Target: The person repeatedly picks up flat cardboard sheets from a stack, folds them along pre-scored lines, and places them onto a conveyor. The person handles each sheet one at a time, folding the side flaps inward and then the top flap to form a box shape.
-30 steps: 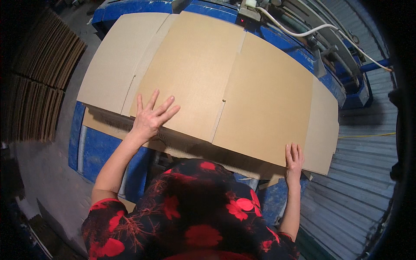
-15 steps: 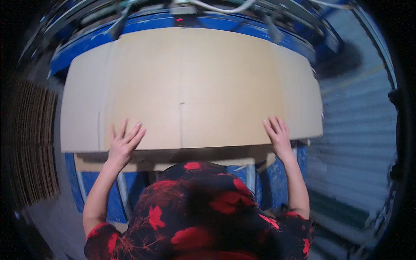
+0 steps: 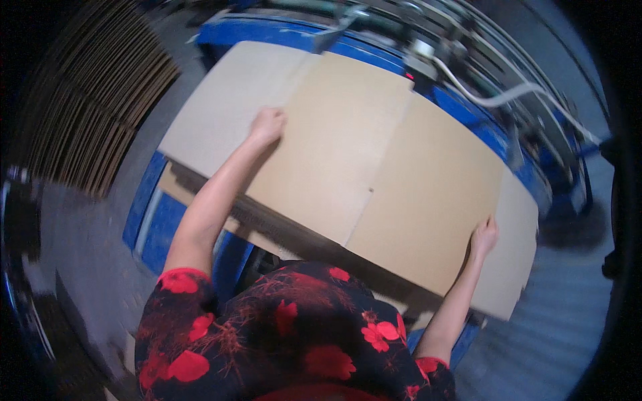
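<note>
A large flat sheet of tan cardboard (image 3: 321, 147), with paler side panels and crease lines, lies over a blue machine table. One slit runs in from its near edge, and another line reaches its far edge. My left hand (image 3: 269, 125) is on the sheet beside the left crease, its fingers curled closed. My right hand (image 3: 485, 235) is at the right crease, its fingers also folded in. Whatever either hand grips, if anything, is hidden beneath the fingers. Both forearms reach over the sheet's near edge.
Beyond the sheet stands a blue-framed machine (image 3: 374, 57) with metal arms, a small red light and a white hose (image 3: 495, 101). Tall stacks of cardboard (image 3: 100, 100) stand on the floor at left. Below the sheet's near edge show blue table panels (image 3: 160, 220).
My view has turned, so the sheet and machine now slant down to the right. Both hands, spread with fingers apart before, are now curled closed, the left farther in from the near edge.
</note>
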A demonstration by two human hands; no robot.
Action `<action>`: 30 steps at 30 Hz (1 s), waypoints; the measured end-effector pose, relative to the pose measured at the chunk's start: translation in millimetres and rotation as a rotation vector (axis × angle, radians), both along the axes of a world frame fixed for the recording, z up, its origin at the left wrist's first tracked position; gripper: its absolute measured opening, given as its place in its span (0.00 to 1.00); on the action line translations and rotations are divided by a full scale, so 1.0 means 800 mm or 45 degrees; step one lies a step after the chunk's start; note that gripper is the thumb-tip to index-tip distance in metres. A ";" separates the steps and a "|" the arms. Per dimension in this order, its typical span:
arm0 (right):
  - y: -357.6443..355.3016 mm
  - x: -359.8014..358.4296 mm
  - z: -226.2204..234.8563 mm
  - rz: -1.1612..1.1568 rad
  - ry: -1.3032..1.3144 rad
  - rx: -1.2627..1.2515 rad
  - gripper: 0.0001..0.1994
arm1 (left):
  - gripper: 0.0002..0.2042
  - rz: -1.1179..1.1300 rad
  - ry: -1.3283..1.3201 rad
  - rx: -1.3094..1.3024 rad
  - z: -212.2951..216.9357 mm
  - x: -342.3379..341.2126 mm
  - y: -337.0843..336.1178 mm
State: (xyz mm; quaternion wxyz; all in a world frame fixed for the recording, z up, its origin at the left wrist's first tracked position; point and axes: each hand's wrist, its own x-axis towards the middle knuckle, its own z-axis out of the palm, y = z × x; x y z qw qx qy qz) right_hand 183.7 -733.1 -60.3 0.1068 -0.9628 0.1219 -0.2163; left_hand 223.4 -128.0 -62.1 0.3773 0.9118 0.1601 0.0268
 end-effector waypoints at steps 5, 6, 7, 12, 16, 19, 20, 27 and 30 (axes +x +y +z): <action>-0.009 0.003 -0.017 -0.155 0.099 -0.241 0.17 | 0.14 -0.099 -0.114 0.187 0.018 -0.009 -0.009; -0.010 0.002 -0.018 -0.099 0.076 -0.240 0.17 | 0.15 -0.105 -0.152 0.230 0.020 -0.013 -0.012; -0.008 0.000 -0.017 -0.103 0.087 -0.251 0.18 | 0.15 -0.145 -0.196 0.262 0.019 -0.017 -0.013; -0.006 0.001 -0.019 -0.067 0.092 -0.277 0.17 | 0.14 -0.215 -0.357 0.450 0.005 -0.021 -0.017; -0.016 0.006 -0.022 0.089 0.225 -0.569 0.14 | 0.12 -0.271 -0.304 0.515 -0.001 -0.015 -0.013; -0.011 0.003 -0.020 -0.012 0.173 -0.253 0.15 | 0.13 -0.341 -0.282 0.560 0.009 -0.019 -0.013; -0.004 -0.004 -0.017 0.059 0.014 -0.222 0.16 | 0.14 -0.345 -0.292 0.589 0.015 -0.026 -0.016; 0.064 -0.161 0.038 0.651 0.299 -0.096 0.30 | 0.35 -0.877 -0.231 0.989 0.061 -0.165 -0.054; 0.079 -0.203 0.051 0.876 0.319 -0.151 0.39 | 0.37 -1.079 -0.389 1.008 0.060 -0.196 -0.060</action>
